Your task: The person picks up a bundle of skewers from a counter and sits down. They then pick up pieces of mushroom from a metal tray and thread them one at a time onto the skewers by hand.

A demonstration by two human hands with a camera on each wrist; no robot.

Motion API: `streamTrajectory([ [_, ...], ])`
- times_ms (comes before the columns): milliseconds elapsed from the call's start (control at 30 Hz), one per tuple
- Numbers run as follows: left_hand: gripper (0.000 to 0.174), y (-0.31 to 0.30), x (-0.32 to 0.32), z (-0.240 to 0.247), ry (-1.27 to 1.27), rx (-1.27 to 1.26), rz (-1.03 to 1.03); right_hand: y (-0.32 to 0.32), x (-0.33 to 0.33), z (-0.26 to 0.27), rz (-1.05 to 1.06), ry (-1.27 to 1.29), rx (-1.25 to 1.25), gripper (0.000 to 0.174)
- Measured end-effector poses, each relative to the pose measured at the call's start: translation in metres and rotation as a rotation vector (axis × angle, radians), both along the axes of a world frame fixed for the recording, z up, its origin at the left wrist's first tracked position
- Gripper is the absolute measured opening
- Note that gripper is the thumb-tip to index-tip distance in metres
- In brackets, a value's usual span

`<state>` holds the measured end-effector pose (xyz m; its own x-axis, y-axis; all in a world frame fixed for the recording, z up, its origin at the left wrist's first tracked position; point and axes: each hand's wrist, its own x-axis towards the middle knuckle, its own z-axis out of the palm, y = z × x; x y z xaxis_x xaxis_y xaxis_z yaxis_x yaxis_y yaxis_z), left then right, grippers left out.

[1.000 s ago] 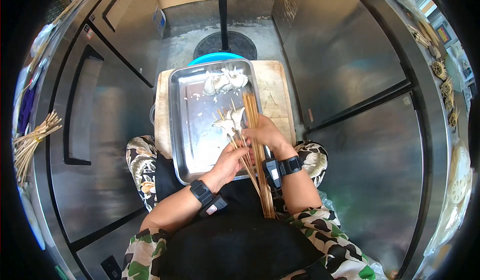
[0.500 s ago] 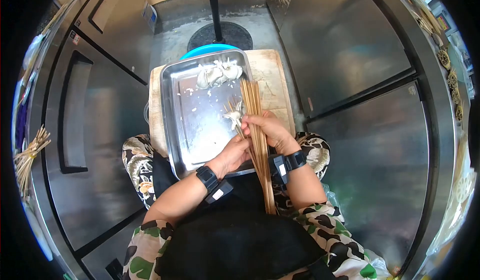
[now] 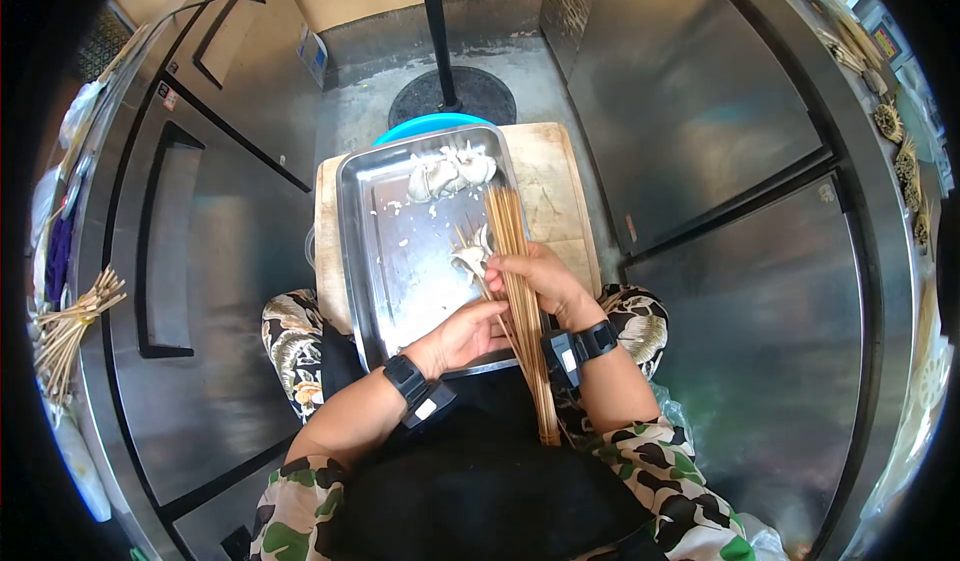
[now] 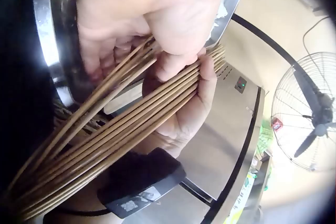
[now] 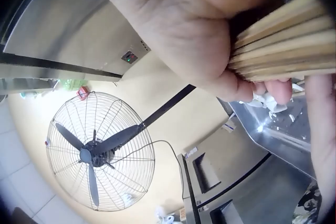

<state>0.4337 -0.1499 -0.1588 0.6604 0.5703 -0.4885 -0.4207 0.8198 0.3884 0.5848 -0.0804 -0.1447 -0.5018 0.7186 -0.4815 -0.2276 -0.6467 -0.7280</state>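
A thick bundle of bamboo skewers (image 3: 520, 291) slants down toward the lap in the head view. My right hand (image 3: 540, 276) grips it near the upper part, fingers wrapped round it. White mushroom pieces (image 3: 470, 259), threaded on skewer tips, stick out beside the right fingertips. My left hand (image 3: 465, 333) is just left of the bundle, palm turned up. In the left wrist view, a few loose skewers (image 4: 110, 85) run between the left hand's thumb and curled fingers, and its thumb tip is at the bundle. Left fingertips are partly hidden.
A steel tray (image 3: 365, 291) on a wooden board (image 3: 555, 201) holds more mushrooms (image 3: 450, 173) at its far end. Steel cabinets (image 3: 740, 261) flank both sides. Another skewer bundle (image 3: 80, 316) is at the left edge. A fan (image 5: 100, 150) stands in the right wrist view.
The mushroom skewers have moved from the left hand's grip to beside the right fingertips. The left hand has slid down slightly along the bundle, its palm now more turned up.
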Motion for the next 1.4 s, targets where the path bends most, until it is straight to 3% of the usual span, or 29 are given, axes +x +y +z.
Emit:
streamTrajectory([
  [367, 0.028, -0.011, 0.003, -0.001, 0.088, 0.014, 0.132, -0.001, -0.009, -0.004, -0.002, 0.101, -0.057, 0.012],
  [700, 0.031, -0.008, -0.002, 0.0, 0.154, 0.018, 0.004, -0.001, -0.007, -0.009, -0.023, 0.055, -0.045, 0.009],
  [900, 0.034, 0.0, -0.027, 0.027, 0.604, 0.173, -0.309, 0.0, -0.007, -0.004, -0.044, 0.015, -0.025, 0.01],
  [1033, 0.027, 0.011, -0.041, 0.03, 0.79, 0.316, -0.397, 0.001, -0.006, -0.01, -0.042, 0.027, 0.001, 0.012],
  [1400, 0.014, 0.007, -0.014, 0.005, 0.729, 0.322, -0.061, 0.0, -0.008, -0.013, -0.055, -0.055, 0.089, 0.01],
])
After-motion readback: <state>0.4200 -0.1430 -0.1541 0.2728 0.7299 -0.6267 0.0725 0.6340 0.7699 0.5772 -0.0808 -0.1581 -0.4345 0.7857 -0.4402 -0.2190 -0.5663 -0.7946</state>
